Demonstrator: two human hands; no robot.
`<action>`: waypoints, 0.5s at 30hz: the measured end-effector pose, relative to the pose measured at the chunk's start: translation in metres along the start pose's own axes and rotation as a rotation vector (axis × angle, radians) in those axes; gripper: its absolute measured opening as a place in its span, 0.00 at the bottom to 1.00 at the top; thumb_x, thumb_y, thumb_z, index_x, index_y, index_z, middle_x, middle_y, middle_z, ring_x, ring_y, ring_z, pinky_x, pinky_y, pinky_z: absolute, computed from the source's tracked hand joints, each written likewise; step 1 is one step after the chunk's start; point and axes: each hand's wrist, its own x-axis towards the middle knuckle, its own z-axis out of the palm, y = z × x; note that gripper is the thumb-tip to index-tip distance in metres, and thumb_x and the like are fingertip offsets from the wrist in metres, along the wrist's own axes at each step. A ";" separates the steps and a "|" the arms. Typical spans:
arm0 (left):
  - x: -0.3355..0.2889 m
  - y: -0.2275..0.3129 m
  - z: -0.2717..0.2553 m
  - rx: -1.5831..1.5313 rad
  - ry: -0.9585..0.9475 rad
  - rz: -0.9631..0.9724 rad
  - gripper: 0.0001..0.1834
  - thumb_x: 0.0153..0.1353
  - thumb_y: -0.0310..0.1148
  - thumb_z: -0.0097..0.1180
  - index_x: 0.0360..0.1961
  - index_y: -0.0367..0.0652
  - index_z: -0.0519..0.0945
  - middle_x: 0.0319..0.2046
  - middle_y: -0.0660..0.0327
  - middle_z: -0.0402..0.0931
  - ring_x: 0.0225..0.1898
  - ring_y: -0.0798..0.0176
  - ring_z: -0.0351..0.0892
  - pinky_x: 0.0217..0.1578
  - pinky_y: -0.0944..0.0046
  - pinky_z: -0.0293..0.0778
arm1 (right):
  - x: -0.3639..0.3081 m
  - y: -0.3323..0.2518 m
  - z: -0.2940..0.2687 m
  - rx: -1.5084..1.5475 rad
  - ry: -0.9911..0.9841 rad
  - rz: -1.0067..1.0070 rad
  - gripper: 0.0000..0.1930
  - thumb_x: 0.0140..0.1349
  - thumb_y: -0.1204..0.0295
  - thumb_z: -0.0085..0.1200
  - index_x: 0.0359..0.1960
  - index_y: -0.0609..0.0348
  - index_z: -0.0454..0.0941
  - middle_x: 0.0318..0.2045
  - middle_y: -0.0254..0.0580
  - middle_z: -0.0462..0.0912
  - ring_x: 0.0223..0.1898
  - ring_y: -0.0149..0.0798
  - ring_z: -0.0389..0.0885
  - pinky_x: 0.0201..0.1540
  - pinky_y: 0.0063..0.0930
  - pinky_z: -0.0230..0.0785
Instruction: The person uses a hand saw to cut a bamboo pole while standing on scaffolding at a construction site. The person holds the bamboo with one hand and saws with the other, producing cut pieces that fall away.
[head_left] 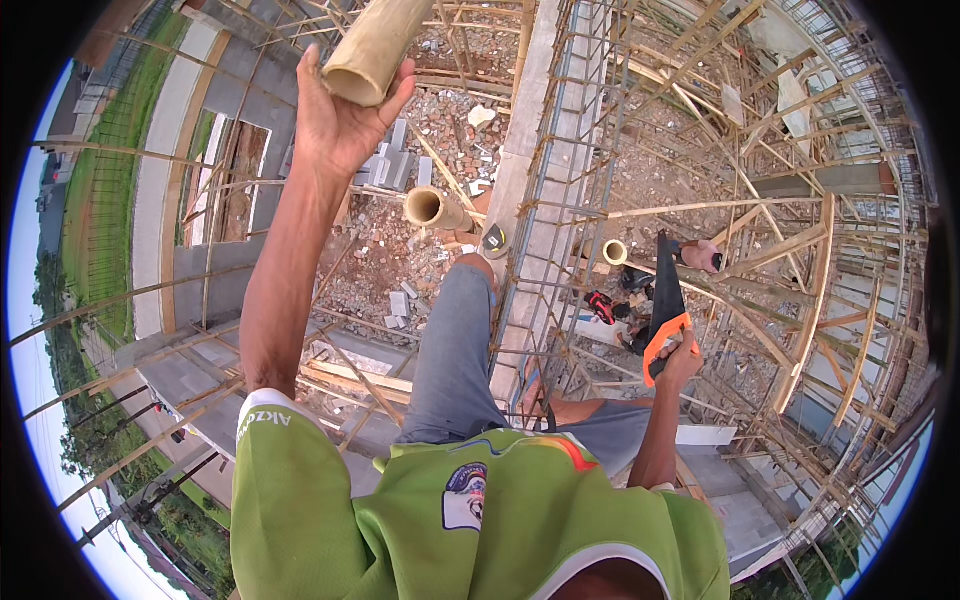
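A thick, pale bamboo pole (385, 45) with a hollow cut end rests against my left hand (340, 135) at the upper left. The thumb and fingers cup that end from both sides, and the pole's far part runs out of view. On the right, my right hand (680, 360) is wrapped round the orange handle of a handsaw (667, 285). Its dark blade points up and away, apart from the bamboo. Beside my knee, a tape measure (494, 239) lies on the concrete beam (513, 185).
A second bamboo pole (430, 207) stands near the beam, a third bamboo end (615, 252) right of it. Steel rebar (575, 150) runs along the beam. Rubble and grey blocks (390, 165) lie below. Another person (700, 256) is lower right, near a red-and-black item (601, 307).
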 end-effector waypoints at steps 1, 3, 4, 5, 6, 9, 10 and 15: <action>0.026 -0.004 -0.010 -0.205 0.124 -0.111 0.56 0.66 0.67 0.48 0.75 0.36 0.38 0.69 0.32 0.48 0.64 0.27 0.65 0.60 0.29 0.72 | 0.004 -0.004 0.004 0.014 -0.001 -0.005 0.19 0.70 0.61 0.55 0.23 0.59 0.71 0.12 0.31 0.67 0.11 0.28 0.66 0.14 0.29 0.61; 0.045 -0.033 -0.038 0.012 0.314 -0.130 0.66 0.59 0.72 0.53 0.76 0.41 0.27 0.74 0.35 0.35 0.69 0.23 0.54 0.63 0.26 0.64 | -0.004 -0.018 0.010 0.031 -0.012 -0.013 0.18 0.70 0.61 0.55 0.25 0.60 0.73 0.13 0.32 0.68 0.11 0.28 0.66 0.14 0.28 0.61; 0.040 -0.062 -0.046 0.317 0.385 -0.077 0.67 0.58 0.72 0.54 0.77 0.40 0.30 0.75 0.36 0.37 0.71 0.27 0.54 0.66 0.30 0.61 | -0.004 -0.017 0.007 0.063 -0.029 -0.022 0.17 0.70 0.61 0.55 0.26 0.61 0.74 0.13 0.32 0.68 0.11 0.28 0.67 0.14 0.28 0.61; 0.036 -0.084 -0.074 0.818 0.366 -0.075 0.64 0.58 0.71 0.55 0.77 0.38 0.37 0.74 0.36 0.44 0.71 0.32 0.57 0.68 0.36 0.60 | -0.004 -0.018 0.005 0.100 -0.040 -0.038 0.17 0.71 0.61 0.55 0.27 0.62 0.75 0.12 0.32 0.69 0.11 0.28 0.67 0.14 0.27 0.61; 0.041 -0.101 -0.116 1.315 0.302 -0.023 0.62 0.58 0.70 0.56 0.77 0.36 0.44 0.72 0.36 0.52 0.71 0.38 0.60 0.69 0.43 0.59 | -0.003 -0.017 0.004 0.094 -0.022 -0.060 0.17 0.71 0.62 0.55 0.29 0.63 0.75 0.12 0.32 0.69 0.11 0.28 0.67 0.15 0.28 0.62; 0.033 -0.147 -0.165 1.625 0.205 -0.342 0.48 0.61 0.68 0.53 0.62 0.30 0.75 0.55 0.39 0.78 0.63 0.45 0.74 0.63 0.52 0.66 | -0.008 -0.004 -0.005 0.133 0.059 -0.055 0.16 0.71 0.63 0.54 0.32 0.65 0.77 0.12 0.32 0.70 0.11 0.28 0.68 0.16 0.28 0.63; 0.026 -0.150 -0.164 1.625 0.141 -0.286 0.46 0.61 0.69 0.51 0.60 0.32 0.77 0.53 0.39 0.79 0.61 0.43 0.75 0.61 0.51 0.67 | -0.011 0.005 -0.008 0.153 0.080 -0.061 0.15 0.71 0.64 0.53 0.34 0.65 0.78 0.12 0.32 0.69 0.12 0.28 0.68 0.16 0.28 0.64; -0.002 -0.162 -0.114 1.871 -0.015 -0.002 0.40 0.63 0.69 0.47 0.53 0.42 0.83 0.47 0.42 0.83 0.52 0.38 0.81 0.55 0.47 0.72 | -0.042 0.030 -0.025 0.266 0.141 -0.116 0.10 0.68 0.70 0.54 0.32 0.65 0.77 0.14 0.33 0.71 0.13 0.28 0.70 0.18 0.26 0.65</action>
